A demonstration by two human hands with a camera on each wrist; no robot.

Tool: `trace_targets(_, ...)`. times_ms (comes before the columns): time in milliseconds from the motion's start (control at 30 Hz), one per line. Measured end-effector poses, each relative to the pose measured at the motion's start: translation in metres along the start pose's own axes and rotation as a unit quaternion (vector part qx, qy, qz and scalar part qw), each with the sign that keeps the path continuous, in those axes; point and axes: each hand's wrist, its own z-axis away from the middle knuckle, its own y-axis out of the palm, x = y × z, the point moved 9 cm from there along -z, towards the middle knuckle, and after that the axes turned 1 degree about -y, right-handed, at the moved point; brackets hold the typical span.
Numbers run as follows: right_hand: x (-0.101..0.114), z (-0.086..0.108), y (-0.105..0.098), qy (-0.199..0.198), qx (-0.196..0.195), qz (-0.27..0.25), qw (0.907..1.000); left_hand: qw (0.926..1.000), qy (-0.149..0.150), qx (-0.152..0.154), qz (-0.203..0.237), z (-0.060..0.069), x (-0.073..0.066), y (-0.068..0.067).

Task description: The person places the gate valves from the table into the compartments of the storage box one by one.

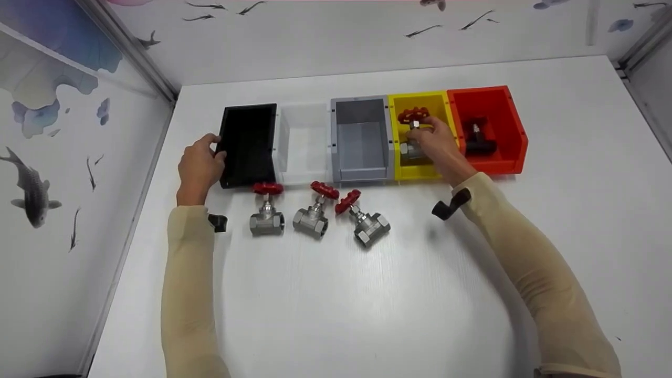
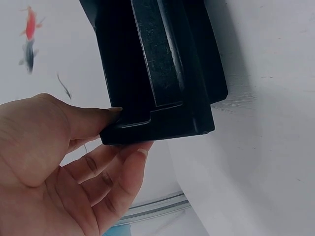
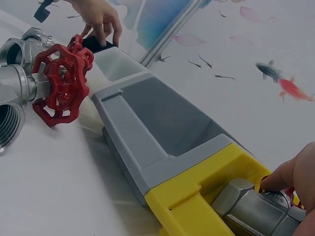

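Note:
At the left end of the bin row, my left hand (image 1: 199, 167) pinches the side wall of the black bin (image 2: 162, 130). In the left wrist view the thumb lies over the rim and the fingers sit outside. My right hand (image 1: 438, 144) reaches into the yellow bin (image 1: 420, 173) and grips a metal valve (image 3: 253, 209) just below its red handwheel. The valve's body lies within that bin; the fingers partly hide its stem. Three similar valves lie before the bins: a left one (image 1: 267, 223), a middle one (image 1: 311, 222) and a right one (image 1: 371, 229).
Between the black and yellow bins stand a white bin (image 1: 304, 170) and a grey bin (image 1: 363, 174). The red bin (image 1: 499, 167) at the right end holds a dark T-shaped fitting (image 1: 480, 146). White walls with fish pictures border the table (image 1: 336, 304) at back and left.

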Motion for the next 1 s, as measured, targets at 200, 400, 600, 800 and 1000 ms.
trace_targets(200,-0.0018,-0.0029,-0.0004,0.004,0.001,0.004,1.0,1.0,0.0,-0.004,0.004,0.0,0.0005,0.0004)
trace_targets(400,-0.0045,-0.005,-0.0009,0.013,-0.002,0.009,0.9999,1.0,-0.005,0.005,0.003,0.0001,0.0006,0.0017)
trace_targets(600,-0.0053,-0.007,-0.0005,0.004,0.005,0.01,0.9999,1.0,0.001,-0.003,0.005,0.0001,-0.0002,0.0015)
trace_targets(800,-0.0054,-0.0084,-0.0004,0.003,0.003,0.01,0.9999,0.9999,0.002,-0.01,0.006,-0.0008,0.0002,0.0015)
trace_targets(1000,-0.0054,-0.0094,0.0005,0.006,0.004,0.006,1.0,0.9999,-0.006,-0.004,0.011,-0.0021,0.0019,0.0021)
